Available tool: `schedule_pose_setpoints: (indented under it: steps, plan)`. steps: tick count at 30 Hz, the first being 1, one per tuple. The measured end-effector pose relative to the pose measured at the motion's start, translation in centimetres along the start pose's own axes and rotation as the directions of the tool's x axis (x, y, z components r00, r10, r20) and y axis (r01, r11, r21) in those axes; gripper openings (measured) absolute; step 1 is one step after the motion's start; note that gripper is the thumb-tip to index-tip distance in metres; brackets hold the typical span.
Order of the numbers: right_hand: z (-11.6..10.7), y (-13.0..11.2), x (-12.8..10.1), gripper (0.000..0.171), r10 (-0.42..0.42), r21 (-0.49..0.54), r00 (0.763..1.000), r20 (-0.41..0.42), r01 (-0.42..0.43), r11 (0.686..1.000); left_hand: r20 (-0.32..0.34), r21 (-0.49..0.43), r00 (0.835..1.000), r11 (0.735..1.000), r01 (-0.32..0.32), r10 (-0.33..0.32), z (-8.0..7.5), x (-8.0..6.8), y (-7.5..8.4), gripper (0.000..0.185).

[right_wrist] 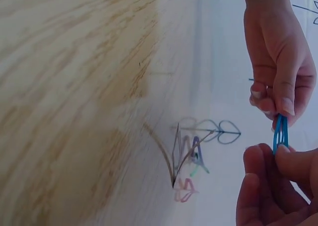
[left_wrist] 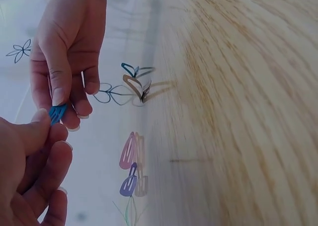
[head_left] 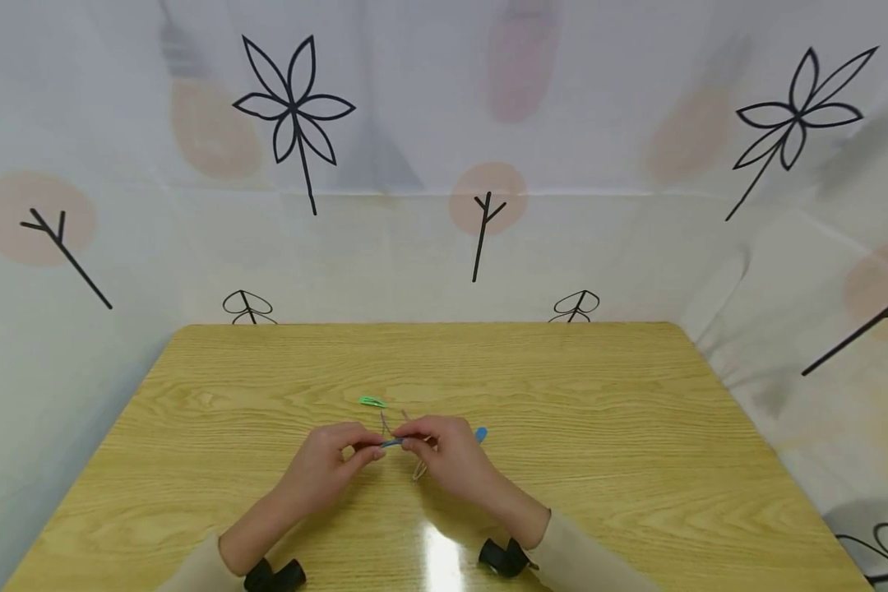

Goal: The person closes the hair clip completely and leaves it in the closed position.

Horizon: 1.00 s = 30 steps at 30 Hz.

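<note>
Two hands: the left hand (head_left: pixel 329 460) and right hand (head_left: pixel 451 456) meet over the near middle of the wooden surface (head_left: pixel 636 427), both pinching one blue paper clip (head_left: pixel 390 443).
Left grip: thumb and forefinger closed on one end of the clip, seen clearly from the left wrist camera.
Right grip: fingertips (right_wrist: pixel 280 99) nipping the other end, so the clip hangs between the two hands, off the surface.
Other clips: a green paper clip (head_left: pixel 373 401) lies just beyond the hands; a second blue piece (head_left: pixel 481 433) peeks out behind the right hand; thin pale clips (head_left: pixel 419 470) sit under the hands, too fine to count.
Risk: the hold is fingertip-only on slick wire; I'd judge a twist or uneven pull could spring it loose among the others.
Risk two: bending it hard might deform it.
</note>
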State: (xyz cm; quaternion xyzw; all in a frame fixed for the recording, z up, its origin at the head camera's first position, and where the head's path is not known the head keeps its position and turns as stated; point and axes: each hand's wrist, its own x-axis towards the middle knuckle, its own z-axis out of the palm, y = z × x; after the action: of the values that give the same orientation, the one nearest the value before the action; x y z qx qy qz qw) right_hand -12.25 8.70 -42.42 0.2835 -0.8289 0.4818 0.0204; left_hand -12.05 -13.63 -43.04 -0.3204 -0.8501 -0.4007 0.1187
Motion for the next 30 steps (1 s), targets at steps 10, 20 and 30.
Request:
schedule_pose_setpoints:
  steps: [10, 20, 30]
  plan:
    - [-0.07, 0.12, -0.05, 0.018, 0.021, 0.008, 1.000, 0.014, -0.021, 1.000, 0.038, -0.071, 0.998, 0.996, 0.046, -0.043, 0.07, 0.34, 0.13, 0.007]
    - [-0.26, 0.13, -0.29, 0.017, 0.024, 0.025, 1.000, 0.018, -0.025, 0.999, 0.055, -0.161, 0.998, 0.986, 0.033, -0.024, 0.33, 0.22, 0.01, 0.007]
    - [-0.29, 0.46, -0.55, 0.016, 0.017, 0.048, 0.999, 0.031, -0.019, 0.999, 0.091, -0.204, 0.995, 0.977, 0.054, -0.036, 0.28, 0.17, 0.06, 0.009]
